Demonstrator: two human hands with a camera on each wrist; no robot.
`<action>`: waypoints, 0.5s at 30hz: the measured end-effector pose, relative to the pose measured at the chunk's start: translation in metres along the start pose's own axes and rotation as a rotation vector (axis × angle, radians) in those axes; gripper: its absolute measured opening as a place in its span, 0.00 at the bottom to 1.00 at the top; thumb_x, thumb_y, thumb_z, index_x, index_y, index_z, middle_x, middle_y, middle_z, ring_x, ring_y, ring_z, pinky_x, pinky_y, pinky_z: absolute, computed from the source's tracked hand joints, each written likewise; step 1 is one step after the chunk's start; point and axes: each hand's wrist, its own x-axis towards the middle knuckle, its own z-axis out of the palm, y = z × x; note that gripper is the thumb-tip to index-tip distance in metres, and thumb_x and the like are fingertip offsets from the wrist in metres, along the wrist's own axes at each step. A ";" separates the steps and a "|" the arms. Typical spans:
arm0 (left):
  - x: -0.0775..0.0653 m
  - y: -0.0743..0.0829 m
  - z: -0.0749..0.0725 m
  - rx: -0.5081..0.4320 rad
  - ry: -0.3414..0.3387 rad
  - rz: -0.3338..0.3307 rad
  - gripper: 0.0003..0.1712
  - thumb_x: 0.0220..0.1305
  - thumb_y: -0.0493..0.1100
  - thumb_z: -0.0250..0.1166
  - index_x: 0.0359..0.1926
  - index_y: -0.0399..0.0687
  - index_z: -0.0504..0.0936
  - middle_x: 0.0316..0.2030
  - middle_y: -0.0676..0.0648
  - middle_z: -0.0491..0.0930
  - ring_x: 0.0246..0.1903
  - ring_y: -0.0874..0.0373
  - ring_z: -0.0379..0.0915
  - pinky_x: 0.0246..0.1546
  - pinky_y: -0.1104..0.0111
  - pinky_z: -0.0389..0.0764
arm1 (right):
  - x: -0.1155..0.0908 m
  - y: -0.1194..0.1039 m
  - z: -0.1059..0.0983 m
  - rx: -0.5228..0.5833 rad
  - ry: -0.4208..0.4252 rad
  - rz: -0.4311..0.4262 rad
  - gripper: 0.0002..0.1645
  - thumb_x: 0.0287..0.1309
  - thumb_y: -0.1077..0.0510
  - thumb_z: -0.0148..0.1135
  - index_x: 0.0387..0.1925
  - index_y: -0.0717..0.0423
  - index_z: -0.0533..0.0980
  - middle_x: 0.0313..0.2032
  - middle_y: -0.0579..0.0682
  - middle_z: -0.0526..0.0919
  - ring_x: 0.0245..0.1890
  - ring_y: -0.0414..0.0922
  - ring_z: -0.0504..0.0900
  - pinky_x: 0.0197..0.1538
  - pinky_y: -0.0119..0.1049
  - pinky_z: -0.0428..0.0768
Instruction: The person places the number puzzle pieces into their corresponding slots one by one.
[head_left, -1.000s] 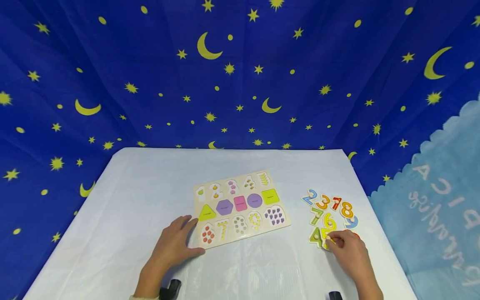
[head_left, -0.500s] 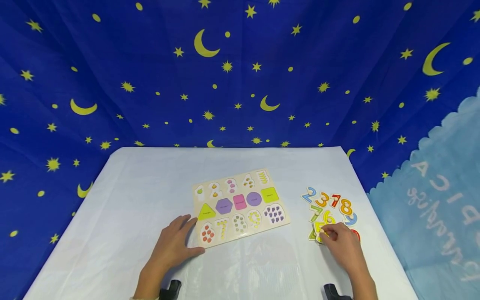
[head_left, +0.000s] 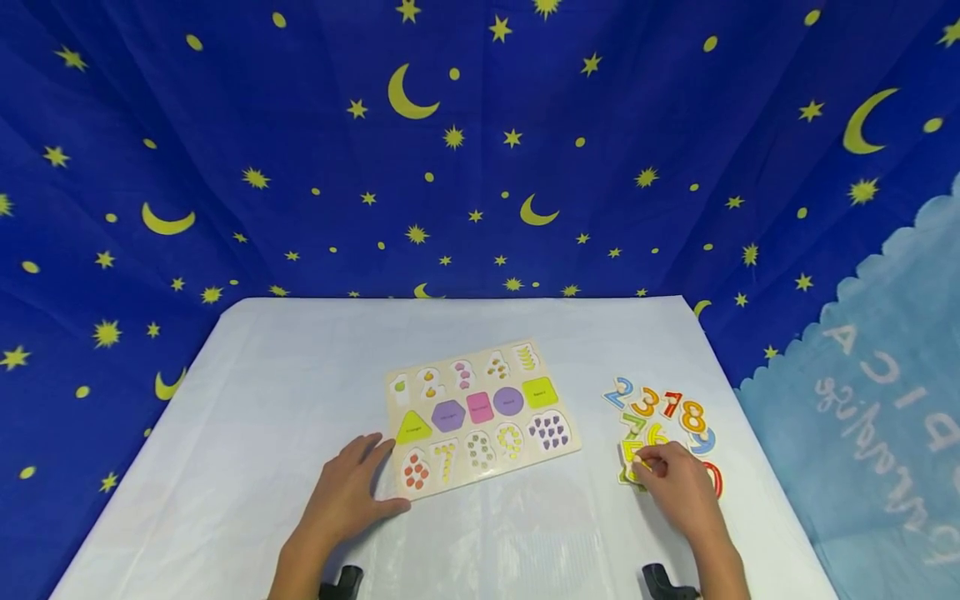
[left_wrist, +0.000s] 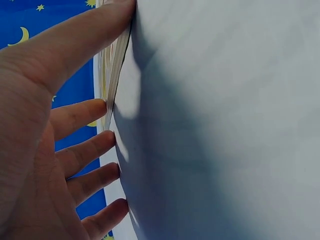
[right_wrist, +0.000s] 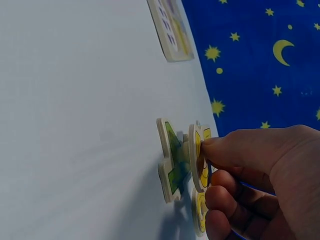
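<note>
My right hand (head_left: 678,483) pinches the yellow number 5 puzzle piece (right_wrist: 200,157) by its knob. In the right wrist view this piece is held up over the green number 4 piece (right_wrist: 172,160), which it mostly covers in the head view. My left hand (head_left: 345,483) lies at the left end of the wooden puzzle board (head_left: 450,382), fingers spread, thumb and fingertips at its edge. The board has number-shaped recesses printed with fruit and a middle row of coloured shapes. In the left wrist view the left hand's fingers (left_wrist: 85,150) are extended beside the board's edge.
Around my right hand lie several number pieces: a blue 2 (head_left: 619,392), an orange 3 (head_left: 645,403), a red 1 (head_left: 671,404), an orange 8 (head_left: 692,416), a blue 9 (head_left: 702,442) and a red 0 (head_left: 715,480). A white cloth (head_left: 300,350) covers the table.
My right hand has raised the yellow 5 from among the pieces and shifted it slightly left, over the green 4. More of the red 0 shows. The left hand stays put.
</note>
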 end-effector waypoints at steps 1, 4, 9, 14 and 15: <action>0.000 0.001 0.000 0.000 0.001 -0.001 0.57 0.34 0.71 0.75 0.65 0.47 0.72 0.63 0.39 0.67 0.64 0.38 0.58 0.57 0.41 0.62 | 0.002 -0.001 0.000 0.001 -0.001 -0.001 0.15 0.51 0.55 0.69 0.41 0.57 0.83 0.32 0.47 0.75 0.30 0.45 0.71 0.32 0.38 0.70; 0.000 0.001 -0.001 -0.001 0.007 0.002 0.57 0.34 0.70 0.75 0.65 0.46 0.72 0.63 0.39 0.67 0.64 0.38 0.58 0.57 0.41 0.62 | 0.005 -0.003 0.001 -0.002 -0.005 0.005 0.15 0.51 0.55 0.69 0.41 0.57 0.83 0.32 0.48 0.75 0.30 0.45 0.71 0.32 0.38 0.70; 0.000 0.001 -0.001 -0.008 0.014 0.009 0.57 0.34 0.70 0.75 0.65 0.46 0.72 0.63 0.39 0.67 0.64 0.38 0.58 0.57 0.41 0.62 | 0.011 -0.006 0.003 0.000 0.015 -0.022 0.15 0.50 0.55 0.69 0.40 0.57 0.83 0.31 0.47 0.76 0.29 0.44 0.72 0.32 0.38 0.70; 0.000 0.001 0.000 -0.010 0.006 0.002 0.57 0.34 0.70 0.75 0.64 0.47 0.72 0.63 0.40 0.67 0.64 0.39 0.58 0.57 0.41 0.62 | 0.016 -0.007 0.003 -0.005 0.034 -0.077 0.12 0.49 0.56 0.70 0.37 0.57 0.83 0.29 0.46 0.75 0.28 0.43 0.71 0.31 0.38 0.69; 0.001 0.001 0.001 -0.007 0.003 0.001 0.57 0.35 0.71 0.75 0.65 0.47 0.72 0.63 0.40 0.67 0.64 0.39 0.58 0.57 0.41 0.62 | 0.016 -0.008 0.003 -0.007 0.035 -0.083 0.12 0.49 0.57 0.70 0.37 0.57 0.83 0.29 0.46 0.75 0.28 0.42 0.71 0.30 0.38 0.69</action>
